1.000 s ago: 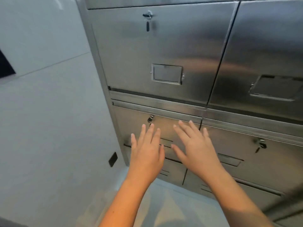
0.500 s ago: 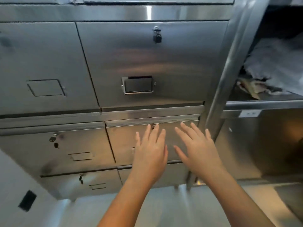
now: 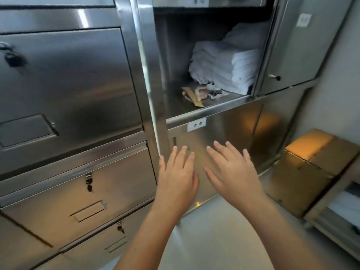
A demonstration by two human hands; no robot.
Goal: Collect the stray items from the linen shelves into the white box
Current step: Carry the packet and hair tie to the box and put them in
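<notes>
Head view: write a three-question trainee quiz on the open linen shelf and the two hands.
1. True or false: the left hand and right hand both hold nothing.
2. Where do the stray scraps lie relative to the folded towels? A) on top of them B) on the shelf in front of them C) on the floor beneath them
3. Fill in: the paper label sits just ____ the shelf's front rim.
Key: 1 true; 2 B; 3 below.
</notes>
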